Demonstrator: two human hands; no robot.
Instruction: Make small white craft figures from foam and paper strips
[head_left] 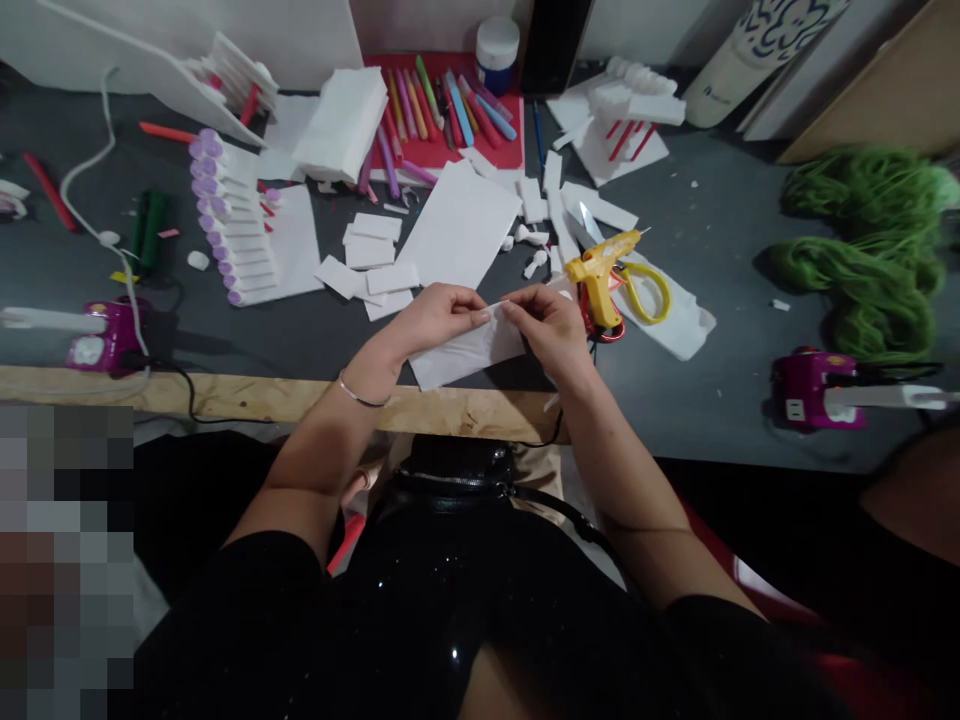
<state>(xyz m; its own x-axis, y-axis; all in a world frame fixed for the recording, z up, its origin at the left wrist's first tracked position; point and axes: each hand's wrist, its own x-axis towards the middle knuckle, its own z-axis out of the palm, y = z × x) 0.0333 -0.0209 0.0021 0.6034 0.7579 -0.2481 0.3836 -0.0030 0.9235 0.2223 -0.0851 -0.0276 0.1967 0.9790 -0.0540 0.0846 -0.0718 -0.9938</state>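
My left hand (448,316) and my right hand (550,325) meet over a thin white sheet of paper or tissue (469,348) near the table's front edge. Both pinch its upper edge between thumb and fingers, close to each other. Whether a smaller piece sits between the fingertips is too small to tell. A yellow glue gun (598,272) lies just right of my right hand, over yellow-handled scissors (646,293). Beyond my hands lies a flat white foam-like sheet (459,225); small white rectangles (373,250) are scattered to its left.
Coloured sticks (431,105) lie on a red sheet (510,145) at the back. White models with purple-tipped rolls (232,225) stand left. Green yarn (862,255) and a purple power socket (817,390) are at right. People sit on both sides; a cable (191,395) crosses the table's wooden edge.
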